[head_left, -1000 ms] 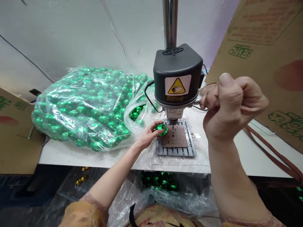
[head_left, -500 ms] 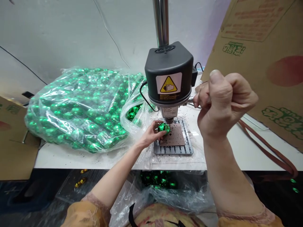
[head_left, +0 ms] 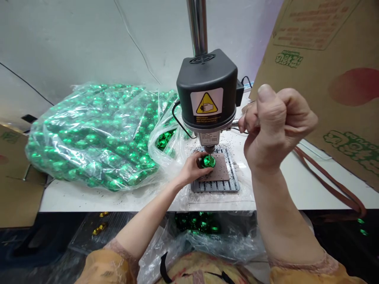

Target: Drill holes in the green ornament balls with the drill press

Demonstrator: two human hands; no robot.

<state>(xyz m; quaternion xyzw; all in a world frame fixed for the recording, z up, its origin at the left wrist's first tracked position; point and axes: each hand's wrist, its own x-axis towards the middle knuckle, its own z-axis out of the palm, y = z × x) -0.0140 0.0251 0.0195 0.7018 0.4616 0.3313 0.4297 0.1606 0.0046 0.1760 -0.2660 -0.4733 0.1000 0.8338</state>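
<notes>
My left hand (head_left: 192, 170) pinches a shiny green faceted ball (head_left: 209, 161) between thumb and fingers. The ball sits over a brown board (head_left: 222, 172) on the slotted metal base (head_left: 235, 178), right beneath the chuck (head_left: 210, 149) of a black drill press (head_left: 207, 85). To the right of the motor housing, my right hand (head_left: 274, 128) is closed around the press's lever (head_left: 235, 124); only a short metal piece of it shows past the fingers.
A big clear plastic bag (head_left: 97, 138) full of green balls lies left of the press on the white table (head_left: 68, 199). Cardboard boxes (head_left: 316, 79) stand on both sides. A brown strap (head_left: 328, 179) hangs at right. More green balls (head_left: 197, 223) lie in plastic below the table edge.
My left hand has brought the green ball a little to the right, from beside the chuck to under it. My right hand keeps its grip on the lever. The view has shifted slightly.
</notes>
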